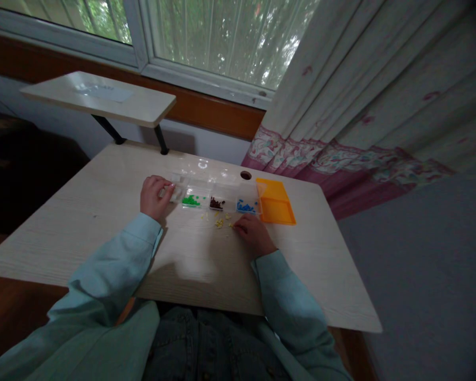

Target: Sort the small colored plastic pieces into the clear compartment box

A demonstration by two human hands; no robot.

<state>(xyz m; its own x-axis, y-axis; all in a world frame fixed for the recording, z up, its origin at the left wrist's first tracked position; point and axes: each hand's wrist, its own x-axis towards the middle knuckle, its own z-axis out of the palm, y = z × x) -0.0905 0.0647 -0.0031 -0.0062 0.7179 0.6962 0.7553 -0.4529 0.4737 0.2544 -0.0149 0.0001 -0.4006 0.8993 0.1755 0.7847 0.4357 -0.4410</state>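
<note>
A clear compartment box (226,189) lies on the table. Small green pieces (191,200), dark brown pieces (216,203) and blue pieces (246,206) sit in separate compartments. My left hand (154,197) is closed on the box's left end, thumb and fingers at its edge. Just in front of the box, loose small yellow pieces (219,223) are scattered on the tabletop. My right hand (256,234) is beside them, its thumb and fingers pinched together at a yellow piece (231,225). The pieces are too small to tell their exact kind.
An orange two-part tray (277,210) rests at the box's right end. Behind the box is a round hole (246,175) in the table (115,233). A raised shelf (143,104) stands at the back left, and a curtain (313,137) hangs behind the right side.
</note>
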